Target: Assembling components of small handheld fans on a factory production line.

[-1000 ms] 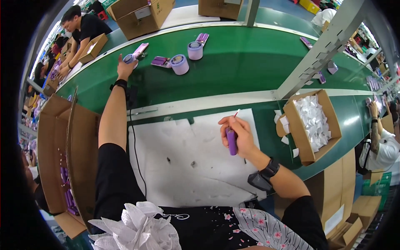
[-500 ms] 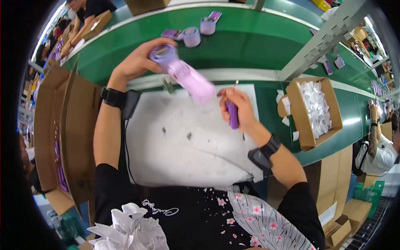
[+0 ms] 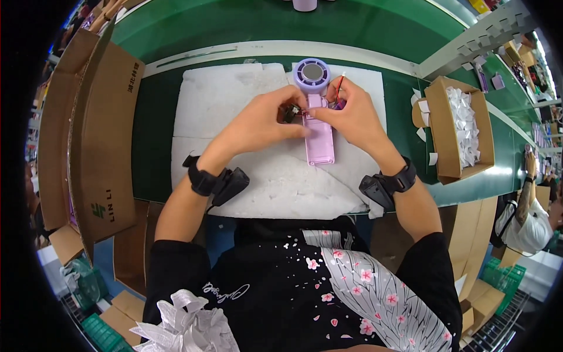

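A handheld fan lies on the white foam mat, its open pink handle towards me and its round purple head with a silver disc away from me. My left hand is on the handle's left side, fingers curled around a small dark circuit board with thin wires, thumb over the handle. My right hand is closed around a purple cylindrical battery, mostly hidden by the fingers. Its red wire sticks up past the fingertips, and the right thumb touches the upper part of the handle.
White foam sheets cover the green bench. Right of them stands a cardboard box full of white slips. A tall open carton borders the left side. A metal post rises at the far right, and a purple part sits on the far green surface.
The fan has come down from the raised left hand onto the mat. My left hand has moved from the fan's head to the circuit board, while the right has brought the battery against the handle.
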The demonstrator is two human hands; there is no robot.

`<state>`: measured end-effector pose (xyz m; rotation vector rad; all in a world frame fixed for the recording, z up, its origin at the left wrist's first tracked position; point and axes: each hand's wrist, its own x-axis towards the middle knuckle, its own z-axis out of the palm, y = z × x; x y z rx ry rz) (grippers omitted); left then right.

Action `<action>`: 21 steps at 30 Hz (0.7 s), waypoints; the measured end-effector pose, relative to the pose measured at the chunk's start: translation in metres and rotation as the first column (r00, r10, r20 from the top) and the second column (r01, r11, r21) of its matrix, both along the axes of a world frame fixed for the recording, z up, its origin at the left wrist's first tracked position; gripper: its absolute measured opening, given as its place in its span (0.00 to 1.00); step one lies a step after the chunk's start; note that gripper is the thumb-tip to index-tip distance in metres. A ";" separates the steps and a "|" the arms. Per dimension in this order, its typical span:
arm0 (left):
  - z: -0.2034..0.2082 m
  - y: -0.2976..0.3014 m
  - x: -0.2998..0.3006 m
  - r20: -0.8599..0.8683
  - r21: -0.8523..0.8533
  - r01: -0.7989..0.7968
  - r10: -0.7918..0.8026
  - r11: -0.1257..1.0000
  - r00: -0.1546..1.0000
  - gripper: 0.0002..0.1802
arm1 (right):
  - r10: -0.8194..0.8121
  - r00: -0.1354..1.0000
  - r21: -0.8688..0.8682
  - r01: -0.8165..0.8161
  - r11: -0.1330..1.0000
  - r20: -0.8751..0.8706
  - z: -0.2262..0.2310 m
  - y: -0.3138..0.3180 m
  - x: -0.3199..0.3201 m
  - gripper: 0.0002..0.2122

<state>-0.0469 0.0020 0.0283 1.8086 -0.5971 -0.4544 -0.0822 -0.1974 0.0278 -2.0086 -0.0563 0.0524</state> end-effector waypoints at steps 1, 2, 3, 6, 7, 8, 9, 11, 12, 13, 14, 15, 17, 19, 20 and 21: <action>0.001 -0.001 -0.001 -0.013 0.032 0.134 -0.133 0.991 0.991 0.16 | -0.005 1.000 -0.007 0.005 1.000 -0.008 0.001 0.000 0.000 0.15; 0.001 -0.001 0.000 -0.019 0.029 0.135 -0.135 0.990 0.991 0.16 | -0.006 1.000 -0.009 0.006 1.000 -0.015 0.002 0.000 0.000 0.15; 0.000 0.001 0.003 -0.110 0.016 0.141 -0.139 0.990 0.984 0.16 | -0.019 0.999 0.009 0.020 1.000 -0.046 0.003 0.000 -0.002 0.16; -0.002 0.007 0.009 -0.306 -0.018 0.157 -0.155 0.987 0.939 0.17 | -0.052 0.991 0.039 0.058 0.998 -0.127 0.006 0.002 -0.007 0.16; -0.003 0.010 0.009 -0.299 -0.053 0.165 -0.174 0.985 0.938 0.15 | -0.047 0.986 0.059 0.057 0.997 -0.159 0.007 0.003 -0.008 0.16; -0.004 0.013 0.009 -0.291 -0.089 0.172 -0.190 0.981 0.938 0.14 | -0.039 0.981 0.080 0.055 0.995 -0.189 0.008 0.005 -0.008 0.16; -0.006 0.014 0.009 -0.282 -0.123 0.177 -0.205 0.977 0.937 0.12 | -0.030 0.975 0.101 0.054 0.993 -0.219 0.009 0.006 -0.009 0.16; -0.005 0.013 0.008 -0.262 -0.116 0.195 -0.220 0.974 0.940 0.10 | -0.011 0.984 -0.002 0.011 1.000 -0.179 0.016 0.006 -0.012 0.16; -0.007 0.014 0.007 -0.241 -0.097 0.213 -0.230 0.972 0.943 0.09 | 0.015 0.991 -0.094 -0.029 0.995 -0.137 0.016 0.007 -0.014 0.15; -0.007 0.014 0.006 -0.220 -0.074 0.229 -0.239 0.971 0.946 0.08 | 0.048 0.995 -0.185 -0.064 0.981 -0.092 0.016 0.007 -0.016 0.15; -0.007 0.011 0.006 -0.217 -0.060 0.206 -0.215 0.977 0.952 0.08 | 0.072 0.994 -0.173 -0.086 0.981 -0.085 0.017 0.004 -0.019 0.15; -0.004 0.013 0.002 -0.157 -0.053 0.202 -0.208 0.978 0.965 0.07 | 0.076 0.997 -0.247 -0.081 0.966 -0.028 0.018 0.005 -0.021 0.14; -0.007 0.008 0.000 -0.042 -0.083 0.221 -0.225 0.972 0.974 0.07 | 0.091 0.984 -0.358 -0.031 0.933 0.151 0.018 0.005 -0.027 0.11; -0.010 0.007 -0.002 0.018 -0.098 0.243 -0.243 0.965 0.970 0.08 | 0.133 0.952 -0.358 -0.027 0.933 0.274 0.023 0.012 -0.033 0.09; -0.009 0.005 -0.002 0.025 -0.083 0.259 -0.257 0.962 0.966 0.08 | 0.171 0.944 -0.361 -0.061 0.931 0.281 0.026 0.011 -0.036 0.09; -0.006 0.006 -0.002 0.024 -0.055 0.236 -0.235 0.970 0.972 0.08 | 0.208 0.935 -0.366 -0.094 0.926 0.288 0.026 0.013 -0.037 0.09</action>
